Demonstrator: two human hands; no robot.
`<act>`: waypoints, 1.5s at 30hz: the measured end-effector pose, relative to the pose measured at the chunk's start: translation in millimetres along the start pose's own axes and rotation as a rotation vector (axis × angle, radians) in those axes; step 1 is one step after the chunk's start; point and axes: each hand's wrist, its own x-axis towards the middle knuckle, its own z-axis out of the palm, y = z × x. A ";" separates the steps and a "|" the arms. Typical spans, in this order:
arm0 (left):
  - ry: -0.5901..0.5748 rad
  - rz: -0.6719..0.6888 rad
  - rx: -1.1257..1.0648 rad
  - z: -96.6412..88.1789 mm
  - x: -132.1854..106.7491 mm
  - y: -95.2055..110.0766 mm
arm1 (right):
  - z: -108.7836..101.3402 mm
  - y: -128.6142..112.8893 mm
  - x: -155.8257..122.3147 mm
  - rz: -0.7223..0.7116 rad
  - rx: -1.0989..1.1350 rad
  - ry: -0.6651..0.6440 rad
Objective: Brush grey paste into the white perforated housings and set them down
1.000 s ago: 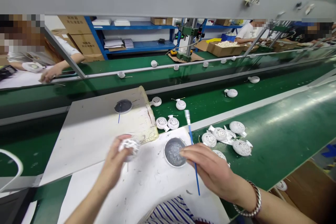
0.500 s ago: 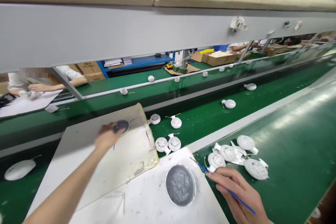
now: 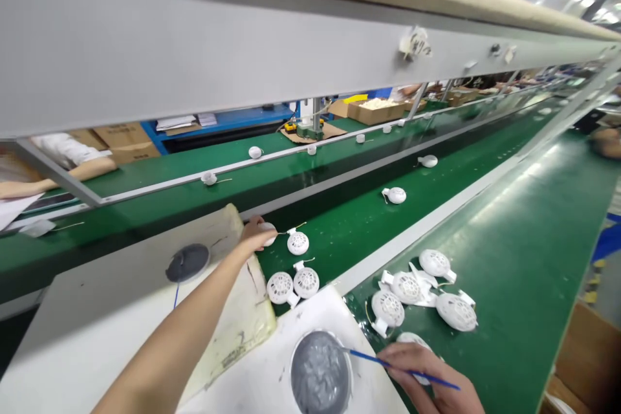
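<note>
My left hand (image 3: 253, 233) reaches across to the far right edge of the board, its fingers closed on a white round slotted housing (image 3: 268, 234). In my right hand (image 3: 427, 372) is a thin blue paintbrush (image 3: 371, 357). The brush tip is at the rim of a round tub of grey paste (image 3: 320, 372). A dark grey round lid or dish (image 3: 188, 262), with a blue stick beside it, rests on the white board (image 3: 97, 323). More white housings with short wires lie near, among them one (image 3: 297, 242) just right of my left hand.
Several white housings (image 3: 407, 288) are grouped on the green bench at right. Others (image 3: 395, 195) lie along the green conveyor (image 3: 349, 220). A grey beam (image 3: 218, 52) crosses above the line. A co-worker's arm (image 3: 82, 171) is at far left, beyond the belt.
My left hand has left the grey dish and moved right to a white housing at the board's edge. My right hand has brought the brush tip to the paste tub. The view has shifted right.
</note>
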 end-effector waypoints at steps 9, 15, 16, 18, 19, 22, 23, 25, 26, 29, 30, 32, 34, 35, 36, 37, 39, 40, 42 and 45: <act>-0.036 -0.097 -1.012 -41.2 -195.8 -74.5 | 42.0 4.1 -10.9 0.126 0.072 -0.251; -0.062 -0.304 -1.367 -20.5 -270.9 -110.4 | 61.1 5.9 -14.2 0.175 0.031 -0.430; -0.068 -0.305 -1.397 -17.2 -279.3 -112.3 | 62.7 5.4 -14.3 0.193 0.032 -0.444; -0.151 -0.327 -1.446 -11.9 -293.6 -113.5 | 64.4 4.2 -14.1 0.241 0.043 -0.451; -0.212 -0.344 -1.455 -9.9 -299.6 -113.3 | 64.6 3.7 -13.9 0.275 0.051 -0.447; -0.319 -0.335 -1.393 -7.1 -312.3 -110.3 | 63.8 3.8 -13.7 0.410 0.124 -0.387; -0.318 -0.307 -1.344 -7.4 -314.9 -108.5 | 63.3 4.4 -13.9 0.459 0.179 -0.353; -0.287 -0.243 -1.246 -10.0 -317.7 -103.3 | 62.4 6.0 -14.2 0.567 0.340 -0.249; -0.263 -0.225 -1.210 -12.2 -318.2 -100.1 | 61.7 7.0 -14.3 0.613 0.418 -0.191; -0.178 -0.233 -1.160 -20.3 -316.5 -89.5 | 58.4 10.8 -14.2 0.703 0.538 -0.058; -0.151 -0.239 -1.140 -22.6 -315.3 -86.2 | 56.9 12.3 -14.2 0.722 0.543 -0.035; -0.103 -0.232 -1.062 -25.5 -313.0 -80.5 | 53.3 15.5 -15.0 0.758 0.555 -0.004; -0.049 -0.207 -0.959 -25.9 -311.2 -76.3 | 49.6 18.5 -16.7 0.800 0.592 0.028; -0.025 -0.195 -0.915 -25.5 -310.5 -74.9 | 47.9 19.8 -17.8 0.822 0.618 0.045; -0.006 -0.183 -0.885 -24.8 -309.9 -73.8 | 46.3 20.9 -19.0 0.846 0.649 0.062; 0.007 -0.174 -0.868 -24.1 -309.3 -73.1 | 44.9 21.7 -20.0 0.872 0.685 0.079; 0.021 -0.170 -0.873 -22.6 -307.2 -72.6 | 42.5 22.4 -21.4 0.928 0.762 0.110; 0.029 -0.179 -0.883 -21.8 -305.6 -72.8 | 41.6 22.1 -21.5 0.955 0.800 0.126; 0.053 -0.223 -0.898 -19.8 -301.6 -73.2 | 40.1 19.7 -20.1 0.998 0.869 0.152; 0.086 -0.322 -0.912 -13.9 -295.4 -72.1 | 37.7 10.9 -13.4 1.027 0.951 0.164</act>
